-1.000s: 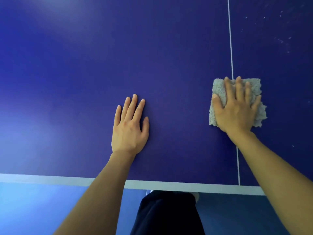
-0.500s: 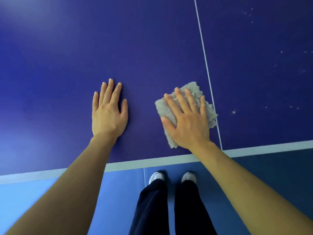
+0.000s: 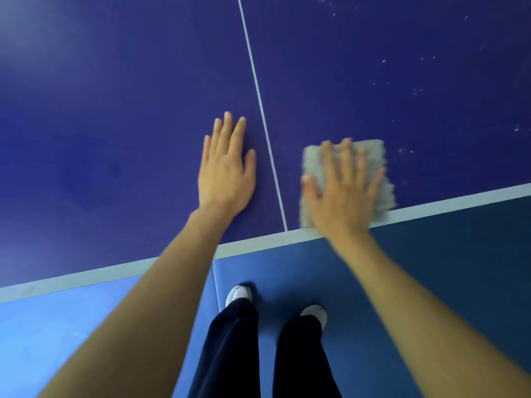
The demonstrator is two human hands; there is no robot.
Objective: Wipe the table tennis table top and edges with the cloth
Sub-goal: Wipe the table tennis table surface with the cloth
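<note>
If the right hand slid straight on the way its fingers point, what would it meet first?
Nothing solid: the right hand, flat on the cloth, faces open table top, with only scattered white specks ahead.

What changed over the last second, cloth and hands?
The right hand swept the cloth from left of the centre line to its right, down onto the near edge band. Nothing gripped or released. The left hand stays flat on the table top, left of the line.
</note>
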